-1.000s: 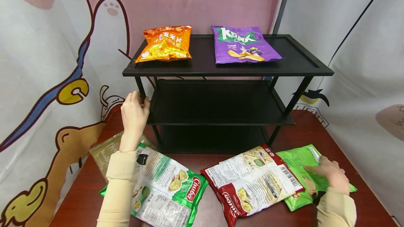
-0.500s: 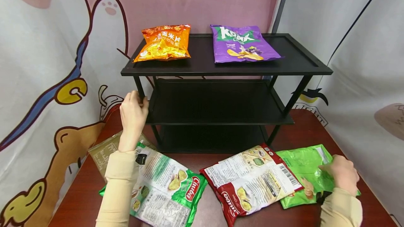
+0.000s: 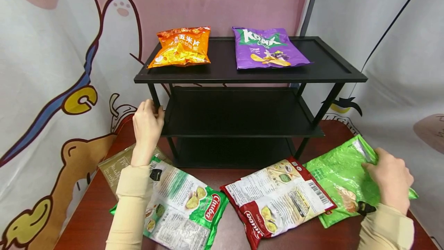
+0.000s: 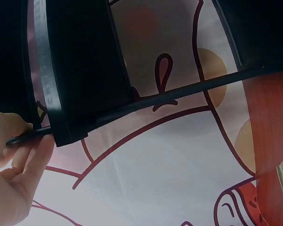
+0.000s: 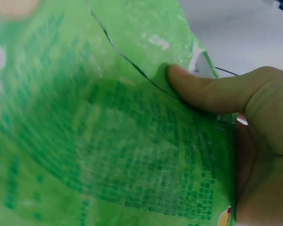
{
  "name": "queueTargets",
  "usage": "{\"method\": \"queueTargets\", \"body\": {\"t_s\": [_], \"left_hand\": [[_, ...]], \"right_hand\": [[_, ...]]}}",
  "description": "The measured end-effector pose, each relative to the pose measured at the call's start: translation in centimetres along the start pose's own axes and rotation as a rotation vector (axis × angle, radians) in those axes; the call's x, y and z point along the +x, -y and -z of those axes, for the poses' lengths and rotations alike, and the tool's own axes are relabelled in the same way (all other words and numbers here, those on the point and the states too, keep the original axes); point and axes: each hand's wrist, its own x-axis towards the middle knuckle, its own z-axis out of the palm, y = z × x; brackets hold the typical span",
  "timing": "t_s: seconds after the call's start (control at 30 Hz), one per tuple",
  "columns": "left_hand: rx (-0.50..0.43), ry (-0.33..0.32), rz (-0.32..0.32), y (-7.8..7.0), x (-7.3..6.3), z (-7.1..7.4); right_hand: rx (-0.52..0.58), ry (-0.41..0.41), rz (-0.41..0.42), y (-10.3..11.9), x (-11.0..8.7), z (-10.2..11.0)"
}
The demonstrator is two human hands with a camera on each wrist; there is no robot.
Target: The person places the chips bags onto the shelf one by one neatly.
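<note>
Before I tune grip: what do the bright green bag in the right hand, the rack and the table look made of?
Green bag: likely thin plastic film, glossy; creases and bright highlights.
Rack: perhaps painted metal, satin black; thin, straight-edged, soft sheen, but could be plastic or wood.
Table: wood or laminate; reddish-brown, pale reflections suggest semi-gloss.

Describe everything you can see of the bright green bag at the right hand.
The bright green bag looks like thin, glossy plastic, crinkled across its face. It carries darker green small print, a pale silvery patch near its upper corner and a tan picture lower down. The right hand grips its right side, thumb on the printed face. The bag sits slanted and seems partly lifted. Its left edge runs behind the red-and-white bag; whether they touch is unclear.
</note>
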Motion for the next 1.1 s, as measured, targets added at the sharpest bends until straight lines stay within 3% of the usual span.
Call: {"method": "queueTargets", "body": {"t_s": [0.37, 0.5, 0.57, 0.73, 0.93, 1.1], "left_hand": [[-0.004, -0.009, 0.002, 0.0, 0.0, -0.1], [-0.004, -0.004, 0.001, 0.0, 0.0, -0.1], [-0.003, -0.007, 0.001, 0.0, 0.0, -0.2], [-0.006, -0.012, 0.006, 0.0, 0.0, -0.2], [-0.006, -0.01, 0.003, 0.0, 0.0, -0.2], [-0.005, -0.012, 0.007, 0.0, -0.1, -0.1]], "right_hand": [[0.007, -0.429, -0.054, 3.3, -0.1, 2.1], [0.011, -0.489, 0.004, 3.6, -0.3, 1.7], [0.01, -0.459, 0.054, 3.7, -0.5, 1.5], [0.004, -0.278, 0.153, 3.9, -0.8, 1.4], [-0.03, -0.118, 0.192, 3.9, -1.1, 1.4], [-0.062, 0.076, 0.21, 3.7, -0.9, 1.0]]}}
